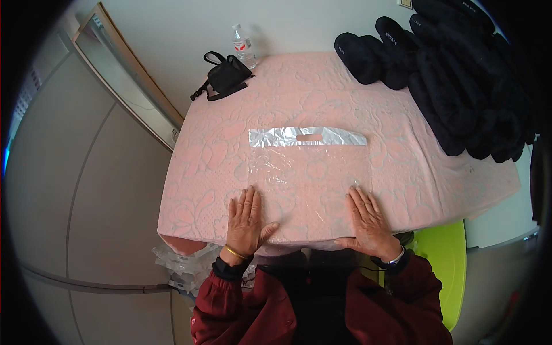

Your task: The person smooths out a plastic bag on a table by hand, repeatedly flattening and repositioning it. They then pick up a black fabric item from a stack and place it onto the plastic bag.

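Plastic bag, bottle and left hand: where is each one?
Plastic bag (310,179), head view, middle of its clear film.
Bottle (243,45), head view, on the label.
Left hand (245,226), head view, on its back.

The left fingers (248,203) are straight and flat, with their backs up, and they point away from the body. The left thumb (269,230) sticks out toward the right side. The right fingers (360,202) are flat too, a bit spread, and lean left. The right thumb (348,242) points left. The left arm (219,293) and right arm (415,284) reach forward, well apart.
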`<state>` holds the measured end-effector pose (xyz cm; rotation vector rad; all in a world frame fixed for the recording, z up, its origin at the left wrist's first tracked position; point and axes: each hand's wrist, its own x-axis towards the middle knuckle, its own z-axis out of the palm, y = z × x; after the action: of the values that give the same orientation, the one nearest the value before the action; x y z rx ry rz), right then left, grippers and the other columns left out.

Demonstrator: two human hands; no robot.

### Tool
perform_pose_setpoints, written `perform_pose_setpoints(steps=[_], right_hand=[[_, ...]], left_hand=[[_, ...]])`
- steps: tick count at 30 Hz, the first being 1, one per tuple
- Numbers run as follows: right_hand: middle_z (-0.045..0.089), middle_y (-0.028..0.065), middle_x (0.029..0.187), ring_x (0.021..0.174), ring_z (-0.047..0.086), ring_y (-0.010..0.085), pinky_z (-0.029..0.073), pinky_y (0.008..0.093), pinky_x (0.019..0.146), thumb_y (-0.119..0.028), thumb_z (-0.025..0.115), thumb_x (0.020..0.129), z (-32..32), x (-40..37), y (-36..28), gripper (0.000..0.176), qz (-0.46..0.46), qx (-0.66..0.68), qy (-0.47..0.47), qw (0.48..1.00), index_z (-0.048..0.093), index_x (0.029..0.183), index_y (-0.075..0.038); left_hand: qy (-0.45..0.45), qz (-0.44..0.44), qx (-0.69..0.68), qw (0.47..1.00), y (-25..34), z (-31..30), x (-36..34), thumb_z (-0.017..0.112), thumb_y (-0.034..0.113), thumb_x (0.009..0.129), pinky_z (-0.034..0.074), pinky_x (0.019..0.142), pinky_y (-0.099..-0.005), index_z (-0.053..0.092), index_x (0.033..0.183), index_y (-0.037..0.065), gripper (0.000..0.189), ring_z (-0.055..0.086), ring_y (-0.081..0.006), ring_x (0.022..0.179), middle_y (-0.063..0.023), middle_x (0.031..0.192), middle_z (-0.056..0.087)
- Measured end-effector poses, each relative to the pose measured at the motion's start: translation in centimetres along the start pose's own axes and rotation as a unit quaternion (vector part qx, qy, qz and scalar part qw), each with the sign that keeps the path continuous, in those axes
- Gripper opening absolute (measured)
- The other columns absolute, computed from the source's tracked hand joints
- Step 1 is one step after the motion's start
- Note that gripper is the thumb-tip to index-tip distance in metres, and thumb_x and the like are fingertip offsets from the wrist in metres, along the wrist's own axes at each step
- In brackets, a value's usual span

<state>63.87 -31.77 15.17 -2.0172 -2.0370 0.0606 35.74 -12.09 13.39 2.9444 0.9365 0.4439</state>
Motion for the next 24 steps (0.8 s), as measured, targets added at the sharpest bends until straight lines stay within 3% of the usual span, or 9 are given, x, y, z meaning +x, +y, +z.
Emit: perform_pose_setpoints(steps=[7,14,19,24], right_hand=[[0.025,0.027,0.159,0.15,0.021,0.0397,0.015,0.0524,0.122,-0.067,0.062,0.083,0.0,-1.7,-0.4,0.11,-0.002,-0.021,0.007,1.0,0.025,0.15,0.012],[0.029,0.0258,0.157,0.148,0.025,0.0406,0.022,0.056,0.119,-0.056,0.067,0.085,0.0,-6.3,-1.9,0.095,-0.011,0.033,0.009,0.999,0.034,0.147,0.008],[0.031,0.0249,0.156,0.148,0.026,0.0408,0.025,0.0582,0.116,-0.051,0.07,0.085,-1.4,-3.3,-1.0,0.09,-0.015,0.006,0.078,0.997,0.037,0.146,0.006],[0.029,0.0246,0.157,0.148,0.025,0.0406,0.022,0.0574,0.118,-0.048,0.072,0.084,-0.2,0.0,-2.2,0.09,-0.043,-0.002,0.051,0.998,0.036,0.147,0.005]], left_hand=[[0.0,-0.008,-0.003,1.0,0.0,-0.4,-2.2,0.044,0.07,0.091,0.017,0.119,-0.0576,0.036,0.149,-0.006,0.096,0.03,-0.0394,0.147,-0.023,0.158,0.032],[-0.025,-0.007,-0.008,1.0,1.4,-1.6,-8.1,0.042,0.072,0.092,0.014,0.119,-0.0587,0.032,0.151,-0.006,0.098,0.027,-0.0404,0.148,-0.0245,0.159,0.029],[0.003,0.005,-0.046,0.999,4.5,-3.6,-4.7,0.046,0.07,0.092,0.016,0.119,-0.0582,0.031,0.151,-0.006,0.097,0.028,-0.0423,0.147,-0.0261,0.158,0.028],[-0.018,0.162,-0.121,0.979,11.1,-0.3,-0.1,0.052,0.065,0.092,0.021,0.119,-0.0561,0.031,0.149,-0.01,0.097,0.028,-0.0432,0.147,-0.0288,0.158,0.027]])
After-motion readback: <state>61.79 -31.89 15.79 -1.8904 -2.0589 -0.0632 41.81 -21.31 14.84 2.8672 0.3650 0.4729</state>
